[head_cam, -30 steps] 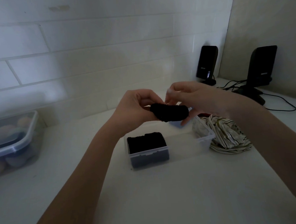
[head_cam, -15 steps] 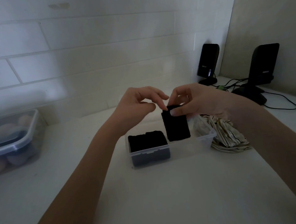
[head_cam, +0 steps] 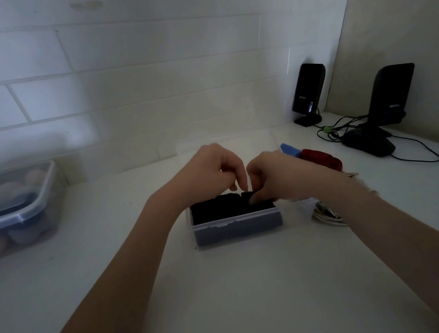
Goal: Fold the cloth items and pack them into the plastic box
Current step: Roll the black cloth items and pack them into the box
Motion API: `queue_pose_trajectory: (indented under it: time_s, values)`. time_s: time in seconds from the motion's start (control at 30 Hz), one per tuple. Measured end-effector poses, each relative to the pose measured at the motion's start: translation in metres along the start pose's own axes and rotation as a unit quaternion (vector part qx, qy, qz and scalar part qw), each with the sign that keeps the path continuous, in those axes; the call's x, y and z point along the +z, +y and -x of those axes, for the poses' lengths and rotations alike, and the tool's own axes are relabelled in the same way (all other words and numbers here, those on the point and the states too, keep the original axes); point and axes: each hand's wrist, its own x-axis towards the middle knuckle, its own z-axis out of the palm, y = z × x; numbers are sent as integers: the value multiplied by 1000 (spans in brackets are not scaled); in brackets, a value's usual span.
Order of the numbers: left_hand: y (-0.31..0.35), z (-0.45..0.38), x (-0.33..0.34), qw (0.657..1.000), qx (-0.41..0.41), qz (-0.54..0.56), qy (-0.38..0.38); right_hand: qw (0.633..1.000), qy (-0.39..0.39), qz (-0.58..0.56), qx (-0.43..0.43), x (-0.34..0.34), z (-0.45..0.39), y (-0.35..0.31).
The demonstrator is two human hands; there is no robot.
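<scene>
In the box: two black folded cloths (head_cam: 221, 207) lie side by side and fill its left part; the dim light blurs the seam between them.
Box (head_cam: 238, 228): clear plastic, open, on the white counter (head_cam: 222, 296), its near wall facing the camera; its right part is hidden behind the right forearm.
Right hand (head_cam: 271, 175): over the box, fingers curled down onto the right-hand black cloth, thumb against its near side, gripping it at the top.
Left hand (head_cam: 213, 172): just beside the right hand, fingers bent downward, fingertips (head_cam: 243, 188) touching the top edge of the cloths; whether it pinches the fabric I cannot tell.
Striped cloth (head_cam: 325, 214): crumpled on the counter just right of the box, mostly behind the right forearm.
Red cloth (head_cam: 322, 159): behind the right wrist, with a blue cloth (head_cam: 290, 149) touching its left side.
Lid (head_cam: 224, 142): a clear sheet-like shape lies flat behind the hands; faint, likely the box's lid.
Tub (head_cam: 21, 206): lidded clear container at far left, rounded pale things inside.
Speakers (head_cam: 309, 92): two black ones at the back right, cables trailing across the counter.
</scene>
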Motion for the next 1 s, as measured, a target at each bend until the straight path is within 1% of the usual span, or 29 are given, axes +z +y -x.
queue_pose_trajectory:
  time_s: [0.07, 0.17, 0.27, 0.37, 0.4, 0.53, 0.6, 0.67, 0.77, 0.83, 0.93, 1.0]
  values:
    - [2, 1, 1, 999, -7, -39, -24, 999, 13, 48, -21, 2, 0, -1]
    - [5, 2, 0, 997, -13, -72, -31, 998, 3, 61, -26, 0, 1, -2]
    - [6, 3, -3, 993, -25, -107, -43, 995, -33, 94, -20, -9, 7, -1]
    - [11, 4, -4, 990, -37, -124, -55, 985, -106, 133, -30, -18, 13, 1]
    - [12, 4, -4, 989, -44, -127, -62, 982, -119, 143, -32, -19, 14, 1]
    - [13, 5, -3, 986, -61, -137, -78, 977, -142, 151, -43, -18, 12, 1]
    - [13, 6, -3, 985, -66, -139, -83, 978, -144, 141, -53, -15, 10, 2]
    - [13, 6, -1, 982, -72, -149, -90, 982, -129, 126, -55, -13, 9, 3]
    - [12, 5, -1, 980, -76, -158, -92, 990, -98, 90, -38, -9, 7, 7]
    - [11, 6, -1, 981, -76, -156, -91, 992, -98, 72, -23, -7, 8, 8]
    - [9, 6, -1, 980, -62, -163, -95, 989, -105, 105, -16, -7, 9, 2]
    - [7, 4, -1, 978, -56, -168, -113, 985, -103, 134, -17, -7, 10, -2]
